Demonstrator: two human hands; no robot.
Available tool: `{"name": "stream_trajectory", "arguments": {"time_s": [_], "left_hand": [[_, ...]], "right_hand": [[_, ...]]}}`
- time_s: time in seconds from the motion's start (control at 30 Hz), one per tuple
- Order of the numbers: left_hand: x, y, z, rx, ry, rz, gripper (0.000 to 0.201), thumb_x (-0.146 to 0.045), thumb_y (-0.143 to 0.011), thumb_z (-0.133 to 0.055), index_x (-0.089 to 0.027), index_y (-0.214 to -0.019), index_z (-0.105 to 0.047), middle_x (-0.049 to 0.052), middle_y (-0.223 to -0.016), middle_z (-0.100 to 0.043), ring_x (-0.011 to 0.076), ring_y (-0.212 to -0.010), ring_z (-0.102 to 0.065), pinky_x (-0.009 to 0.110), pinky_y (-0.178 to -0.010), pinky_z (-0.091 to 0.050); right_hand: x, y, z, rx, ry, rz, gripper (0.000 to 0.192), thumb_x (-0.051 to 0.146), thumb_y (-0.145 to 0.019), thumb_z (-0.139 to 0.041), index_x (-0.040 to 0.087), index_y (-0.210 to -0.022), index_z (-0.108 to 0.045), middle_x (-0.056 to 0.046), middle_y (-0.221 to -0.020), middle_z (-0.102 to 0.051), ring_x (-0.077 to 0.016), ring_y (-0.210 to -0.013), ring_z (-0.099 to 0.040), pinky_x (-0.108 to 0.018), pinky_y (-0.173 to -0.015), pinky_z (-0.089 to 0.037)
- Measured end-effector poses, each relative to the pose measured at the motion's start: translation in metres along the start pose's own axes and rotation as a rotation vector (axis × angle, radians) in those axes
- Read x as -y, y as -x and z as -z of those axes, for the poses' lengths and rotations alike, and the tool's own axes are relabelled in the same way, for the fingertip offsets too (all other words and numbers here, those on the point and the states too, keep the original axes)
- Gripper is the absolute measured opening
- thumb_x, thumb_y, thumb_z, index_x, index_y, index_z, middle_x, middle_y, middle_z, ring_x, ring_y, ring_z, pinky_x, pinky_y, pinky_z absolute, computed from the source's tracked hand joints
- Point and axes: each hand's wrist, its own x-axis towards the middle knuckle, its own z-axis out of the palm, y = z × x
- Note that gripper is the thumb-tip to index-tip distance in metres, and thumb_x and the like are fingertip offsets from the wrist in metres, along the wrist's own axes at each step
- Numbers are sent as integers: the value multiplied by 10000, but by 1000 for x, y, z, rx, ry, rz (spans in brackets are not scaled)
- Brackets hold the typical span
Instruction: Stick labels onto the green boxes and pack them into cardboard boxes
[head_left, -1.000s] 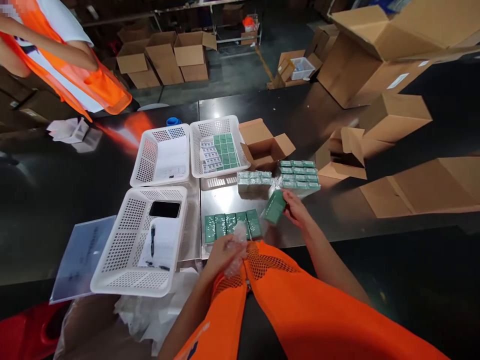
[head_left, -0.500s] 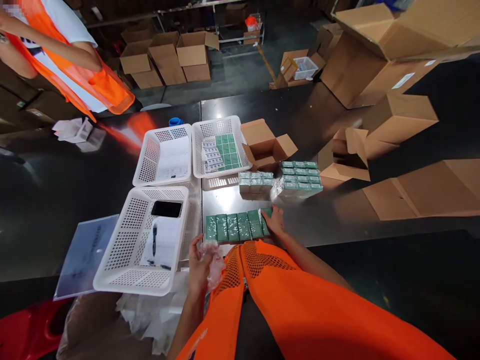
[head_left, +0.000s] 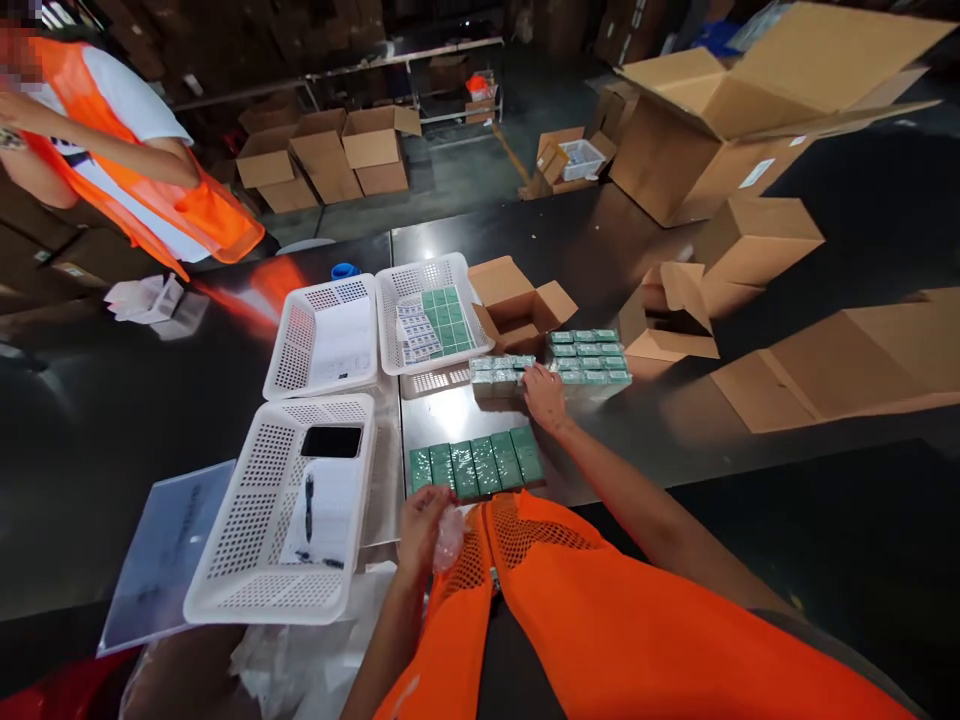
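A row of several small green boxes in shiny clear film lies on the table in front of me. My left hand is closed on crumpled clear plastic wrap, its fingertips near the row's left front corner. Farther out, my right hand has its fingers bent around the right end of a wrapped block of small boxes; they partly hide the box they grip. Touching distance to its right stands a taller wrapped stack of green-topped boxes.
White baskets stand left: one with a phone and pens, one with paper, one with green and printed label sheets. Open cartons sit behind and right. A person in an orange vest stands far left.
My right hand has left the right end of the green row and reached forward to the wrapped block. My left hand has shifted slightly right, still with the plastic wrap.
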Motion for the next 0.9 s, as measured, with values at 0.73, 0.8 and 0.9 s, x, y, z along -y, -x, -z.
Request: {"name": "stream_trajectory", "arguments": {"time_s": [0.73,0.8,0.9], "left_hand": [[41,-48,-28,125,73,264,451,-342,-448,-887,-170,-844,-756,33,-736,-709,159,-601,-591,260,-553,-418],[48,-46,-25,90,110,278,452,-335,-439,-883,-172,-837,-746,35,-743,-711,177,-622,-614,277,-576,-441],[55,-43,-21,52,155,286,456,-336,-429,-885,-171,-827,-732,34,-730,-703,193,-639,-632,295,-606,-459]], "right_hand": [[-32,-47,5,-75,-229,-94,296,364,-980,-599,151,-1185,-618,-82,-1175,-643,-218,-1045,-631,-449,-931,-531],[-32,-53,2,-71,-219,-103,321,364,-973,-610,158,-1218,-605,-85,-1188,-634,-220,-1042,-629,-446,-921,-538],[-30,-58,-3,-46,-201,-102,274,361,-964,-625,163,-1154,-635,-81,-1169,-640,-209,-1022,-631,-430,-908,-545]]}}
